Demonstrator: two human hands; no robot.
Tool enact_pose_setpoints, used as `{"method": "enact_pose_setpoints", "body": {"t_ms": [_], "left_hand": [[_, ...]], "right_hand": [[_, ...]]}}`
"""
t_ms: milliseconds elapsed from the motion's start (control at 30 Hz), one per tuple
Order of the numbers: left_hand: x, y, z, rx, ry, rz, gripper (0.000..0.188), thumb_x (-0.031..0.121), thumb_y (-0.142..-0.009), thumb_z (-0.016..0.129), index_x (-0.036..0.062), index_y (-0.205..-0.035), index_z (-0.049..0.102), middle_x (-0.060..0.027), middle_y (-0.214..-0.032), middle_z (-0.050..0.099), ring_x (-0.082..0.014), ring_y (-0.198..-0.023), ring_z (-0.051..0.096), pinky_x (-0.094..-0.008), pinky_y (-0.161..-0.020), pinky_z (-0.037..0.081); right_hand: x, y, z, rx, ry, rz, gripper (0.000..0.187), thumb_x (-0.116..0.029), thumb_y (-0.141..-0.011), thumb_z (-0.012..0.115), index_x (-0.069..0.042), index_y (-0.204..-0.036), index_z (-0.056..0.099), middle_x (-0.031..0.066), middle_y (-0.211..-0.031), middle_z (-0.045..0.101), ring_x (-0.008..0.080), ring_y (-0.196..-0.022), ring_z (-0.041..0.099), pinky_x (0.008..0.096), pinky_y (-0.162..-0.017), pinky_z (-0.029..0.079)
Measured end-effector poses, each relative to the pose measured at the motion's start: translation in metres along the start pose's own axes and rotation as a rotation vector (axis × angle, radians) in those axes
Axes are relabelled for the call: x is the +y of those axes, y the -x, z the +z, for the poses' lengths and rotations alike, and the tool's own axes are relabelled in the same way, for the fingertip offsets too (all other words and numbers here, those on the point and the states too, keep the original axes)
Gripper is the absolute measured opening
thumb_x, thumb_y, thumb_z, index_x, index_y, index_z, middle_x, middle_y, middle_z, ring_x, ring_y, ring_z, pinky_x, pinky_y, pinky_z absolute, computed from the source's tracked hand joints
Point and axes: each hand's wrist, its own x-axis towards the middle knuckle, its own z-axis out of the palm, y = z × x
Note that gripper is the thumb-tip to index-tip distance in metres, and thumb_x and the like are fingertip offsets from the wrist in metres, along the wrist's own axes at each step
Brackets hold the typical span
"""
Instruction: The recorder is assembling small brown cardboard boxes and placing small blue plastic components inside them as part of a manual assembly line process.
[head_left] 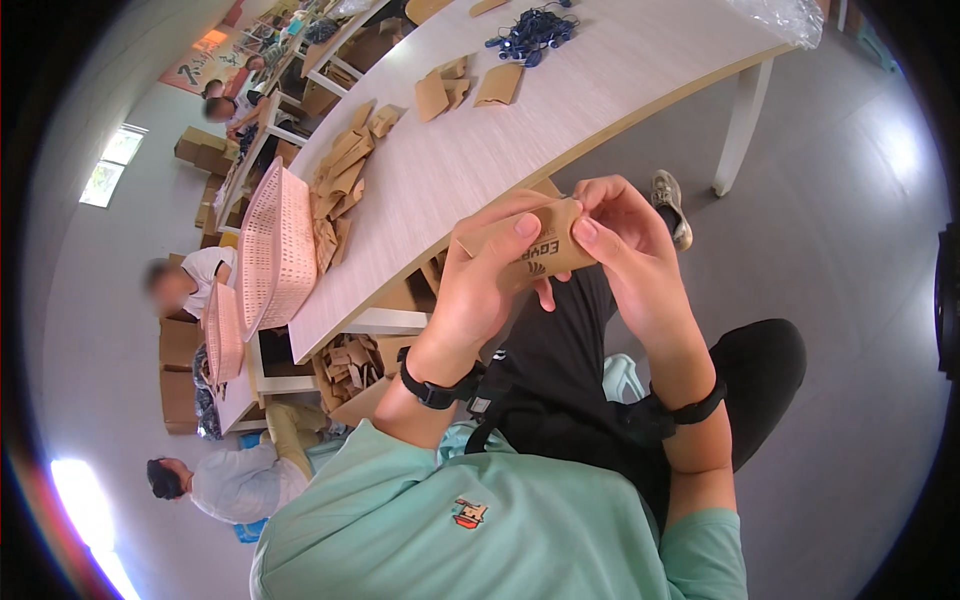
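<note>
A small brown cardboard box [548,240], flattish and with dark print on its face, is held between my two hands just off the table's near edge. My left hand [492,252] wraps round one end, its thumb lying on the printed face. At the other end my right hand [630,240] pinches the edge between thumb and fingers. Whether anything is inside the box cannot be seen. On the table [440,165] beyond lie a few similar brown boxes [499,85] and a heap of dark blue coiled cables [533,35].
A pile of brown cardboard boxes [345,165] lies beside a pink woven basket [278,245] at the table's left end. Below stands an open carton [352,365] of brown pieces. Clear plastic film [785,18] hangs over the far right corner. Other people sit at the left.
</note>
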Motion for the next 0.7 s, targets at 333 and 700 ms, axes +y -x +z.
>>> {"method": "enact_pose_setpoints", "body": {"t_ms": [333, 700], "left_hand": [[0.012, 0.004, 0.004, -0.160, 0.088, -0.036, 0.046, 0.030, -0.098, 0.051, -0.0075, -0.124, 0.052, -0.0164, -0.106, 0.063, -0.0208, -0.065, 0.064, -0.0254, -0.042, 0.050], [-0.005, 0.008, 0.010, -0.019, -0.691, 0.436, 0.030, 0.003, -0.085, 0.061, 0.0003, -0.114, 0.056, -0.0098, -0.093, 0.060, -0.0181, -0.071, 0.060, -0.0261, -0.063, 0.049]], "right_hand": [[0.001, 0.000, -0.008, 0.119, 0.726, -0.483, 0.032, -0.006, -0.082, 0.074, -0.001, -0.109, 0.057, 0.0074, -0.106, 0.059, 0.0142, -0.075, 0.058, 0.0269, -0.066, 0.048], [-0.009, 0.014, 0.002, 0.141, 0.595, -0.388, 0.008, 0.001, -0.077, 0.070, 0.001, -0.081, 0.063, 0.0033, -0.078, 0.060, 0.0116, -0.073, 0.053, 0.0250, -0.069, 0.043]]}}
